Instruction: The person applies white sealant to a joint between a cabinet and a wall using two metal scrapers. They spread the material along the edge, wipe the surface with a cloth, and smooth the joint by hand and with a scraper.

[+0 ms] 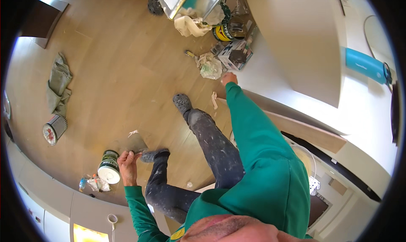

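My left hand [129, 164] is closed in a pinch at the lower left. Its fingertips grip the corner of a thin grey-brown sheet [137, 143], which hangs above the floor close to my left shoe. I cannot tell what the sheet is made of. My right arm reaches forward, and my right hand [229, 78] is curled closed beside the white panel. Whatever it may hold is hidden. Just beyond it lie a crumpled whitish plastic wrapping [210, 67] and a small printed box [235, 55].
A black-and-yellow can [228, 32] and crumpled cloth [190, 26] lie ahead. Another person's shoe [155, 4] shows at the top. A green-and-white tub [109, 168], a metal can [55, 129] and a grey-green cloth [60, 83] are on the left. A blue cylinder [366, 65] is at right.
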`<state>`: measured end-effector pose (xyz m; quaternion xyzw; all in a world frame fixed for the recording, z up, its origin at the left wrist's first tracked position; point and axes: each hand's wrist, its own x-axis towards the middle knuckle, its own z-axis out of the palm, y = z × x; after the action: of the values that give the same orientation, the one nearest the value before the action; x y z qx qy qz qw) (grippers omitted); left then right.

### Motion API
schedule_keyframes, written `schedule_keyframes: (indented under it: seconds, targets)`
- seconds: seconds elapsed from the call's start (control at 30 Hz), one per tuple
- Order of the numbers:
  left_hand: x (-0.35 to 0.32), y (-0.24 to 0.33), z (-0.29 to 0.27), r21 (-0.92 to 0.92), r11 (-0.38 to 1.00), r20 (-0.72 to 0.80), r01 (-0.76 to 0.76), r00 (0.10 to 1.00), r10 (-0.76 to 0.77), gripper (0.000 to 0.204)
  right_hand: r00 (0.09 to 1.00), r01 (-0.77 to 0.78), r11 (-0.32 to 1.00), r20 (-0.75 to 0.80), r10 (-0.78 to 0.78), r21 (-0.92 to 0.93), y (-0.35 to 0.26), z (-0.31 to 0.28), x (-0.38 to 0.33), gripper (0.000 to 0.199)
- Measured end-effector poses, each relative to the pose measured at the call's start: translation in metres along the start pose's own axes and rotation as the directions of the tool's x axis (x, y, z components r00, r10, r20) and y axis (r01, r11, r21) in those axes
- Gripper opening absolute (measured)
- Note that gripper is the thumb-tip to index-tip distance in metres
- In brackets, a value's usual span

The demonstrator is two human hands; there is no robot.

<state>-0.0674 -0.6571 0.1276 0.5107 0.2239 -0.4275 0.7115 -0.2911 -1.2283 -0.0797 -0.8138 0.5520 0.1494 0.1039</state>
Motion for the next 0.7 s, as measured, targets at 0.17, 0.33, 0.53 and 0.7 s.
schedule_keyframes:
  seconds: [0.17, 0.33, 0.53, 0.7]
  targets:
    - [0.025, -0.065, -0.027, 0.042, 0.995, 0.007, 0.094, 0.996, -0.094, 0.015, 0.988, -0.088, 0.981, -0.141, 0.064, -0.171, 0.000, 0.008, 0.087, 0.023]
    - [0.026, -0.096, -0.028, 0.082, 0.979, -0.075, 0.187, 0.981, -0.181, 0.012, 0.978, 0.057, 0.924, -0.163, -0.127, -0.378, 0.004, 0.014, 0.125, 0.025]
    - [0.008, -0.098, -0.034, 0.065, 0.978, -0.114, 0.198, 0.975, -0.190, 0.015, 0.983, 0.170, 0.896, 0.003, -0.185, -0.409, -0.004, -0.023, 0.126, 0.021]
    - [-0.026, -0.074, -0.028, 0.076, 0.993, -0.097, 0.086, 0.992, -0.078, 0.017, 0.981, 0.172, 0.954, -0.042, -0.188, -0.245, -0.010, -0.069, 0.061, 0.029]
